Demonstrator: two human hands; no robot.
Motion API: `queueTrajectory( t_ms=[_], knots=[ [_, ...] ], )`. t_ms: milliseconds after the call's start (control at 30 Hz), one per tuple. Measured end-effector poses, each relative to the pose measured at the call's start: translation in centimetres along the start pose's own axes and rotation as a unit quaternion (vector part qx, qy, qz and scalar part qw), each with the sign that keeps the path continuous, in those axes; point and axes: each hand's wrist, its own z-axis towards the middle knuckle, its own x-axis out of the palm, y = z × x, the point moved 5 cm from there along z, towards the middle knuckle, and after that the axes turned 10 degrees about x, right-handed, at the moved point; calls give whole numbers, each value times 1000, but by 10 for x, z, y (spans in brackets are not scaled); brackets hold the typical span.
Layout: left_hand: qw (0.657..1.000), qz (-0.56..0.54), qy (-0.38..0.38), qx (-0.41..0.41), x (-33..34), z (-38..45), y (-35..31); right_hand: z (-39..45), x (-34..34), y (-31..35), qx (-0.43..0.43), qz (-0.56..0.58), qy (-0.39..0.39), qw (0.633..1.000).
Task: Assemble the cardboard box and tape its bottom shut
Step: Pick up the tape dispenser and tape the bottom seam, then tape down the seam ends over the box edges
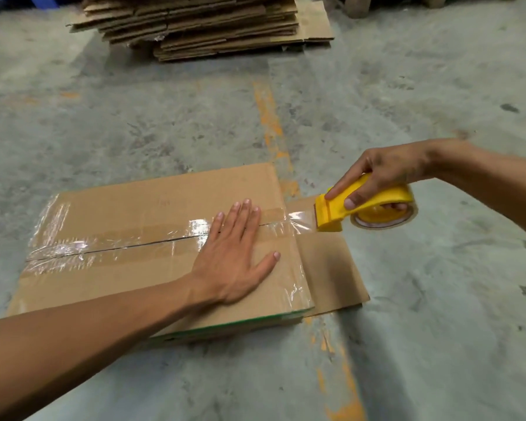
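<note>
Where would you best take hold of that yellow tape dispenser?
Grip the yellow tape dispenser by its curved handle arching over the roll, coming from above and behind, as the right hand does. The toothed blade end faces the box, so probably best avoided.

Even, moderately bright diffuse light from overhead; soft shadows only, darkest on the brown flap right of the flat brown cardboard box (152, 226). Glare patches on the clear packing tape (199, 227) along the seam. Wide-angle bending at edges, slight overall softness, stack of flattened cardboard sheets (201, 25) least sharp.
</note>
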Motion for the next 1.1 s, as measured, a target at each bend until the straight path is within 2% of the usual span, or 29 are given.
queueTrajectory(
  t_ms=[100, 233, 367, 600, 667, 733, 767, 833, 900, 967, 1033, 1100],
  knots=[
    [999, 7, 7, 45, -8, 7, -7, 14, 1, -1, 14, -4, 17, 1000],
    [991, 37, 28, 127, -11, 22, -15, 38, 20, 2, 78, 26, 95, 992],
    [989, 45, 58, 131, -9, 31, -16, 57, 13, 7, 156, -1, 95, 983],
    [988, 56, 67, 128, -10, 38, -18, 60, 15, 13, 203, -16, 102, 974],
    [988, 61, 65, 127, -10, 38, -16, 66, 10, 11, 222, -115, 60, 966],
    [988, 58, 66, 127, -11, 36, -18, 56, 9, -7, 256, -284, -3, 924],
    [987, 58, 70, 130, -12, 35, -19, 53, 16, -29, 275, -292, 3, 916],
    [987, 60, 71, 132, -13, 35, -18, 44, 24, -72, 278, -249, 19, 928],
    [980, 81, 76, 163, -15, 39, -19, 24, 24, -85, 234, -232, -26, 944],
    [962, 117, 58, 238, -22, 43, -27, 17, 15, -85, 201, -212, -82, 953],
    [944, 133, 29, 302, -25, 49, -37, 16, 6, -71, 171, -191, -106, 961],
    [936, 147, 19, 319, -27, 60, -48, 16, -3, -49, 154, -186, -136, 961]
  ],
)
